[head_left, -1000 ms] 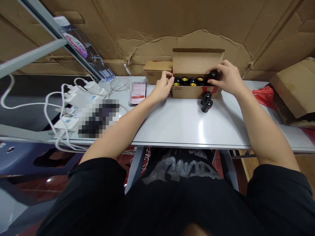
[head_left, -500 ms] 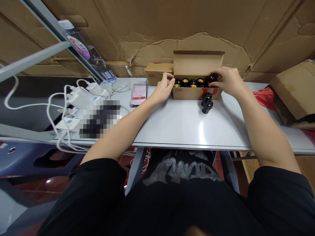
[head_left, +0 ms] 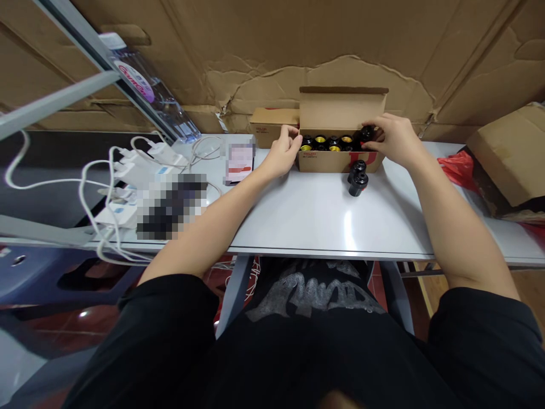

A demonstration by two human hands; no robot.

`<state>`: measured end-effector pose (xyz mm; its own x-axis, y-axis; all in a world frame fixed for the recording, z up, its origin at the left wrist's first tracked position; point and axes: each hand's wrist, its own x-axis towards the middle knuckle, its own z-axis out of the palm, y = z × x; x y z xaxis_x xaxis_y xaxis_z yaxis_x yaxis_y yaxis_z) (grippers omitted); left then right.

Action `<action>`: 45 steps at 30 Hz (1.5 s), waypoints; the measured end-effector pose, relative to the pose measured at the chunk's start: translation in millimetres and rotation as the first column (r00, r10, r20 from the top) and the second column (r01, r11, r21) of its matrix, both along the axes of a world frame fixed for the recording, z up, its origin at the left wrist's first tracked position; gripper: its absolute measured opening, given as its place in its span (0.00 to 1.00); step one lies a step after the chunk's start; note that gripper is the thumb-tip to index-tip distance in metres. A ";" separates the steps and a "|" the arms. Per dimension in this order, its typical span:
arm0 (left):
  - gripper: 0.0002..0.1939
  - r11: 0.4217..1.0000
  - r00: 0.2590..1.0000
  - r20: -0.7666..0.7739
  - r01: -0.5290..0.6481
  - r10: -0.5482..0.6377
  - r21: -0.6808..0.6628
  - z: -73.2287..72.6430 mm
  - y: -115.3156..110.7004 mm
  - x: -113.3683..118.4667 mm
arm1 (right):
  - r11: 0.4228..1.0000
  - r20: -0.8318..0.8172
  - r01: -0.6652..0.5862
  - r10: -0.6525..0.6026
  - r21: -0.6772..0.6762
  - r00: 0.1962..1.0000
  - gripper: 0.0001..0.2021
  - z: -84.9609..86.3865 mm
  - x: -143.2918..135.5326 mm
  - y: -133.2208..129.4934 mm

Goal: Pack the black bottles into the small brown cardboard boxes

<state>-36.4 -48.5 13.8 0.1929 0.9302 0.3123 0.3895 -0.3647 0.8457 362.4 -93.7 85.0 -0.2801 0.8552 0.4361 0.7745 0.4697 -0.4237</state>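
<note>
An open cardboard box (head_left: 323, 162) with its lid flap raised stands at the back of the table, holding several black parts, some with yellow threaded rings (head_left: 320, 139). My left hand (head_left: 284, 152) grips the box's left end, thumb and fingers at its edge. At the right end, my right hand (head_left: 389, 136) has its fingers around a black part (head_left: 366, 135) inside the box. Two more black parts (head_left: 358, 179) stand on the table close in front of the box.
Behind my left hand is a closed carton (head_left: 270, 128). Leftward are a phone (head_left: 240, 162), a power strip (head_left: 149, 170) with white cables and a leaning water bottle (head_left: 149, 88). On the right are a red bag (head_left: 460, 170) and a larger carton (head_left: 511, 153).
</note>
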 end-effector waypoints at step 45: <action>0.27 0.999 0.999 -0.047 -0.018 0.019 0.027 -0.8 0.8 -1.4 | 0.986 0.186 0.072 -0.043 -0.152 0.982 0.17 13.7 -6.5 -5.8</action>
